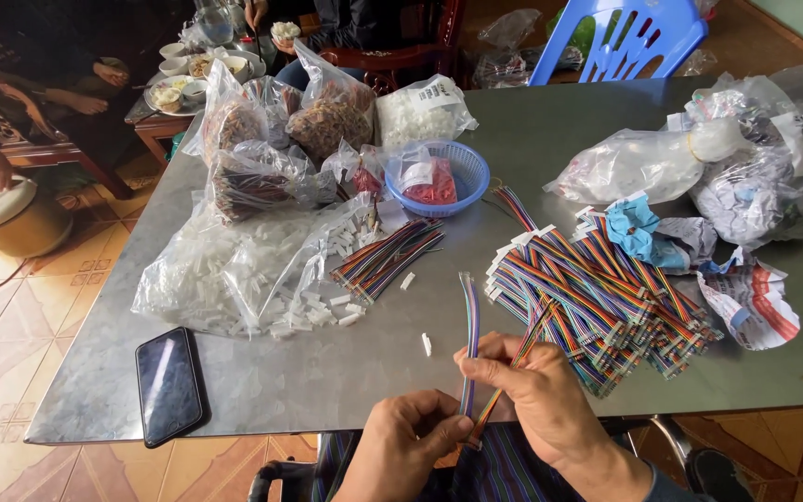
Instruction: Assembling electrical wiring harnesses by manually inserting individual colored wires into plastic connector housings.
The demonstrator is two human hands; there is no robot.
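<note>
At the near edge of the grey metal table [550, 139], a strip of rainbow ribbon cable [469, 325] is held upright between 2 hands. The left hand [406, 446] is closed on the strip's lower end, pinched between thumb and fingers, while the right hand [536, 390] is curled around the strip slightly higher, with a 2nd thin bundle of coloured wires gripped alongside it. The strip's upper end, fitted with a small white connector, is raised above the table surface.

Just right of the hands, a large fanned heap of rainbow cables [597, 297] is spread on the table, and a smaller bundle of cables [388, 260] is laid to the left of the strip. A clear bag of white plastic connectors [234, 270] is spilled open beside that bundle, with loose pieces scattered nearby. A black phone [169, 384] is placed face up near the left front corner. A blue mesh basket [471, 172] with a red packet is set further back, among several filled plastic bags.
</note>
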